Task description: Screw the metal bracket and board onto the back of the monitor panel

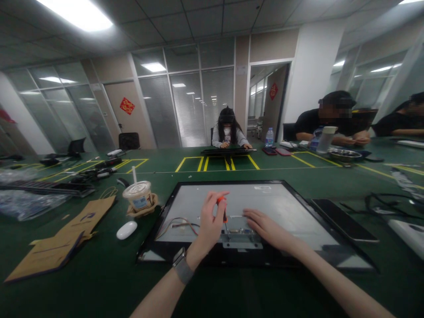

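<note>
Two hands worked on a monitor (291, 207) laid face down on a green table (99, 274) in a glass-walled office.

The table was broad, matte and dark green, felt-like, and marked with yellow tape lines (205, 163). Ceiling panels glowed overhead and other people sat along the far side. The monitor lay just before the person, its grey metal back dull and flat inside a glossy black frame. The left hand (210, 223) was closed round a slim, orange-handled screwdriver (222, 207), held upright over a small steel bracket (238, 238) near the lower edge; the tip seemed to touch it, though it was too small to be sure. The right hand (265, 226) lay flat, fingers spread, beside the bracket. Thin coloured wires (180, 223) curved at left. A lidded plastic cup (138, 195), a smooth white mouse (126, 230) and a brown paper bag (66, 234) sat left of the monitor, with a black phone (344, 219) to its right.
</note>
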The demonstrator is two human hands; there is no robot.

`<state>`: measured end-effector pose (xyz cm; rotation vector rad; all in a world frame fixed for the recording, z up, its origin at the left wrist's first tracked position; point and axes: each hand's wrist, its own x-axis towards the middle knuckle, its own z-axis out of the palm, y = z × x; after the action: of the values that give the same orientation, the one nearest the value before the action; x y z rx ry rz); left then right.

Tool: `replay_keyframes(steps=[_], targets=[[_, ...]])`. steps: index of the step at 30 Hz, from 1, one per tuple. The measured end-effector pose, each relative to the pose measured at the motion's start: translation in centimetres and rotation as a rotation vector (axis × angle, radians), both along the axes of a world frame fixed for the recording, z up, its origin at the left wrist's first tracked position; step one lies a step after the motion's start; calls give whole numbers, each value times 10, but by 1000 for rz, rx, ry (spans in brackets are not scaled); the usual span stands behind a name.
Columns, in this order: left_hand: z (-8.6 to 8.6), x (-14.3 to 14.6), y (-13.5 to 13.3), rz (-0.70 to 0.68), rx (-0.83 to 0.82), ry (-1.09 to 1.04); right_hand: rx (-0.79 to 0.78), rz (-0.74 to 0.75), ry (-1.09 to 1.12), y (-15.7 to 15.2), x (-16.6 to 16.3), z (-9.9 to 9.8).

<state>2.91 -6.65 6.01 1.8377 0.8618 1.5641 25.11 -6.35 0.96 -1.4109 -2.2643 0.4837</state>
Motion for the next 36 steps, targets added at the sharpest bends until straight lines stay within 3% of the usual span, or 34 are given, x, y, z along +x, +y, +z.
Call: replay_keyframes(steps=[5, 12, 23, 28, 36], targets=[[-3, 1, 1, -34, -49, -64, 5, -13, 12, 0, 0, -1], [-2, -1, 3, 69, 58, 0, 18, 2, 6, 2, 2, -4], [-1, -2, 3, 50, 72, -30, 11, -14, -4, 1, 1, -3], [1, -3, 4, 139, 143, 29, 22, -9, -6, 1, 1, -3], [3, -3, 2, 41, 114, 16, 12, -4, -10, -1, -1, 1]])
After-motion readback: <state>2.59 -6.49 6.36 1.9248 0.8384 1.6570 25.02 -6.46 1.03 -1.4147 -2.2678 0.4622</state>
